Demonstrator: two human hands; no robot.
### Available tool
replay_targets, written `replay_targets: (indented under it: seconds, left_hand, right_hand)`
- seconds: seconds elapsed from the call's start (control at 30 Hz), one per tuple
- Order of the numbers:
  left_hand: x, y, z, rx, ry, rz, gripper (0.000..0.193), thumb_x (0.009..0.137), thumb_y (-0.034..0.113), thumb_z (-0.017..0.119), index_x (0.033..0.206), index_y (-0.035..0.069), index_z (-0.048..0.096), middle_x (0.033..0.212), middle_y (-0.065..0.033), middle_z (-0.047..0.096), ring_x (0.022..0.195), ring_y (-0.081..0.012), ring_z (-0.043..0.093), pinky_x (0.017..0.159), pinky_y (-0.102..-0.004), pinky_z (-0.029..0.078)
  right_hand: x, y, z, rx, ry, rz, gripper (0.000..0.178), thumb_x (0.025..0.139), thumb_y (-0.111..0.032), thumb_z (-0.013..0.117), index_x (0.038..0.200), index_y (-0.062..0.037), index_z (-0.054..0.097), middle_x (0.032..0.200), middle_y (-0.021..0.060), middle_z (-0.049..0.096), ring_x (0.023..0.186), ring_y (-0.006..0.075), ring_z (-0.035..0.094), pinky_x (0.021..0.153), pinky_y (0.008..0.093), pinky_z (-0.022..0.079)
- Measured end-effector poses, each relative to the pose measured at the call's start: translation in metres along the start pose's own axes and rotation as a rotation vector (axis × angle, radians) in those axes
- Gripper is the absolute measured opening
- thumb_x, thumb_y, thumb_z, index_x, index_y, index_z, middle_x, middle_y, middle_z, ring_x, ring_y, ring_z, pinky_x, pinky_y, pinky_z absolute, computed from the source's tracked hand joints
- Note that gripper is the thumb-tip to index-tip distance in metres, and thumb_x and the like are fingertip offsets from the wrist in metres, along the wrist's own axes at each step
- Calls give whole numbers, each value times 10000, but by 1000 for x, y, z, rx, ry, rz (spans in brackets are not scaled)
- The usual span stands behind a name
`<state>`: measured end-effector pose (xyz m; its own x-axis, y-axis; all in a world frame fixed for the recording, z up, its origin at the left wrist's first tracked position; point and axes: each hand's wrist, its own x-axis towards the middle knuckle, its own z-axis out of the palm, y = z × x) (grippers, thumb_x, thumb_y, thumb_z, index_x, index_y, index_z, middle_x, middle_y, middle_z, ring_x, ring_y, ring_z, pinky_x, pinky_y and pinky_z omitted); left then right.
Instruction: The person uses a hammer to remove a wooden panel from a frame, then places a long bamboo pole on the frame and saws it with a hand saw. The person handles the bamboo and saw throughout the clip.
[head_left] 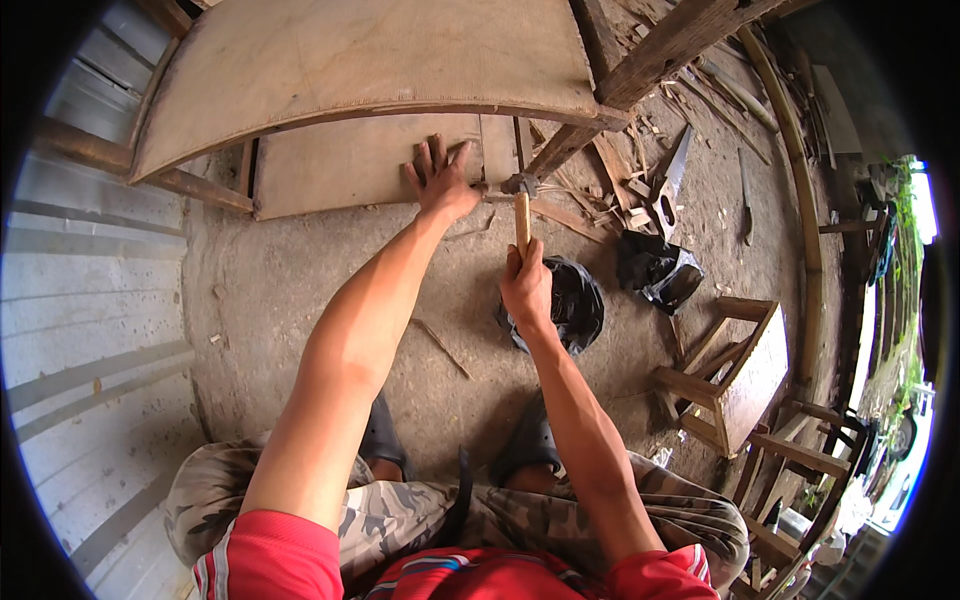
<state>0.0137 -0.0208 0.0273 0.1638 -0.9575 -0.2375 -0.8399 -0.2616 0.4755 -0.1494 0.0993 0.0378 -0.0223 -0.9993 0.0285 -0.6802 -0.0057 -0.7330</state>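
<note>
My left hand point(443, 183) lies with its fingers spread on a lower plywood panel point(340, 160), close to the panel's near edge. In my right hand point(527, 285) is the wooden handle of a hammer point(523, 215). The hammer's dark metal head is beside the near right corner of the lower panel, by a wooden leg point(560, 150). Whether the head touches the wood I cannot tell. Above the lower panel spans a larger plywood top point(370, 55) with a wooden frame along its edge.
Black plastic bags point(575, 305) sit on the concrete floor near my right hand. A handsaw point(670, 185) lies among wood scraps at the far right. To the right is a small wooden stool point(750, 380) on its side. Corrugated metal sheeting point(95, 330) walls the left.
</note>
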Motion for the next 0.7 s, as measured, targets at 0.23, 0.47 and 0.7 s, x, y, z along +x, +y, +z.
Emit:
replay_targets:
  seconds: [0.23, 0.47, 0.7]
  left_hand:
    - [-2, -1, 0, -1, -13, 4, 906, 809, 545, 713, 1559, 310, 263, 1668, -102, -20, 1523, -341, -106, 1180, -611, -81]
    - [2, -1, 4, -6, -9, 13, 920, 797, 537, 732, 1556, 320, 258, 1666, -111, -37, 1520, -348, -118, 1171, -631, -49]
    - [2, -4, 4, 5, -10, 5, 913, 802, 521, 720, 1560, 326, 250, 1667, -111, -30, 1521, -347, -112, 1175, -619, -65]
  right_hand:
    - [-1, 0, 1, 10, -12, 17, 189, 1002, -145, 531, 1087, -43, 397, 711, 273, 581, 643, 494, 590, 515, 515, 432]
    - [-6, 1, 2, 54, 29, 39, 189, 1013, -160, 518, 1105, -45, 399, 695, 265, 582, 632, 492, 590, 499, 507, 418]
    - [-8, -4, 8, 86, 115, -22, 173, 1005, -144, 526, 1062, -46, 394, 693, 267, 576, 631, 501, 586, 507, 503, 429]
